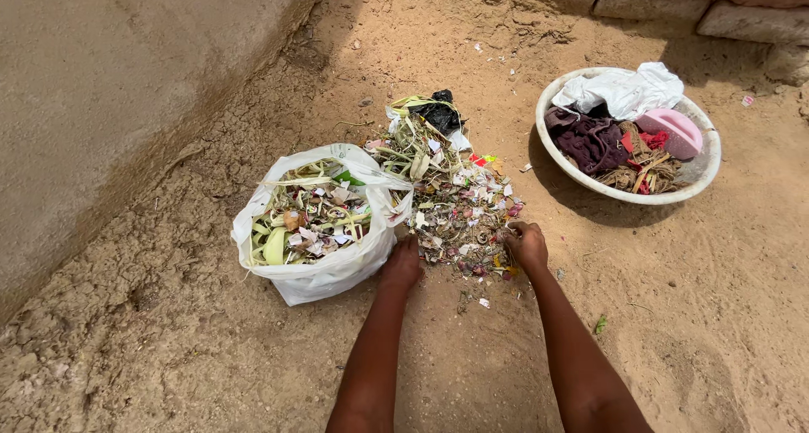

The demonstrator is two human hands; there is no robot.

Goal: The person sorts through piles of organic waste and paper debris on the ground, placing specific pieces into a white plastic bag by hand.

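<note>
Sandy ground (691,315): bare packed earth under everything, running from your forearms out to a grey concrete wall (101,88) far off your left hand and a row of stone blocks (674,8) well beyond both hands. White basin (704,168): round, up and away from your right hand, well apart from it; it holds a white cloth (624,88), a dark maroon cloth (590,142), a pink plastic piece (674,130) and some dry leaf scraps, none of which you touch. White plastic bag (337,269): it stands open just ahead of your left hand, mouth up, already filled close to the rim with dried palm-leaf strips, paper bits and petals; judged from that, a good share of the gathering looks done. Litter pile (451,201): a loose heap of the same leaf strips, paper scraps and petals, lying on the sand between your two hands and stretching away from them to a black plastic scrap (438,113) at its far end; much of it is still on the ground, so plenty appears left. Left hand (403,263): palm down, touching the near wall of the bag at its mouth edge; whether the fingers pinch the plastic you cannot tell. Right hand (527,246): curled at the near right edge of the pile, fingers closed around a small clump of scraps. Stray bits (484,302): a few fallen pieces just behind the hands.
</note>
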